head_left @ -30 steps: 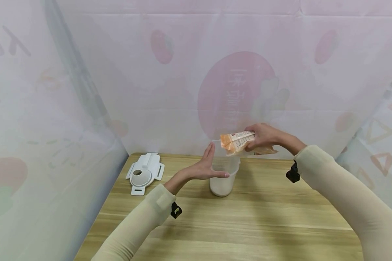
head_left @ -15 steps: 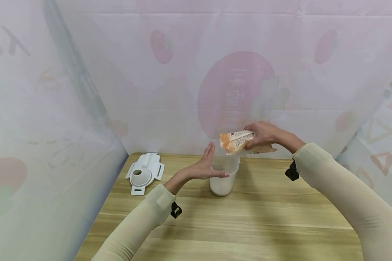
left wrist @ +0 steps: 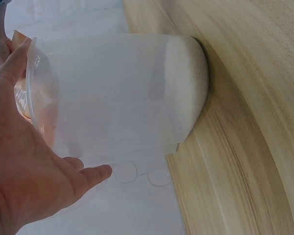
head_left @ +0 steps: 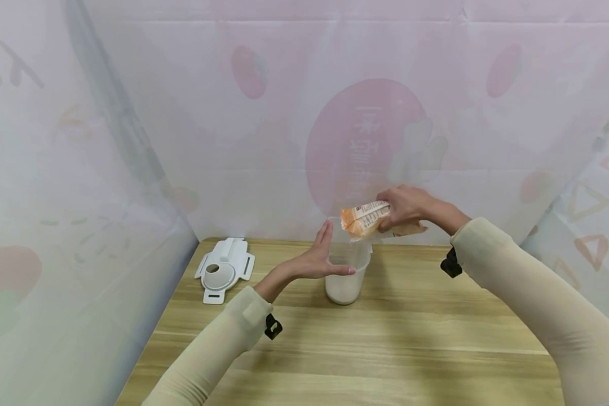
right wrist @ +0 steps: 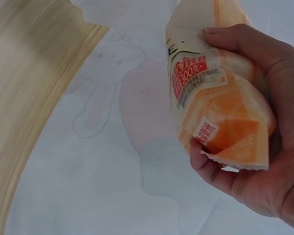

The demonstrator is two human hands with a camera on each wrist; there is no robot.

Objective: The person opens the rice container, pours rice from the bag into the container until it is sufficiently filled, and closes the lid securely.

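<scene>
Hands work over a wooden surface [head_left: 385, 344] inside a pink-walled booth. The right hand [head_left: 406, 206] grips an orange packet [head_left: 361, 217], fingers and thumb curled round its body. The packet lies roughly level, its long axis running from the hand toward the person's left, and its torn mouth [right wrist: 230, 156] juts past the fingers. Just below that mouth stands a clear plastic cup [head_left: 346, 276], upright on the surface, with a layer of white grains at its bottom. The left hand [head_left: 317, 260] is open with straight fingers, its palm against the cup's left side and its thumb reaching across the front near the rim. Well to the left of that hand, a white plastic lid [head_left: 225, 269] lies flat on the surface.
</scene>
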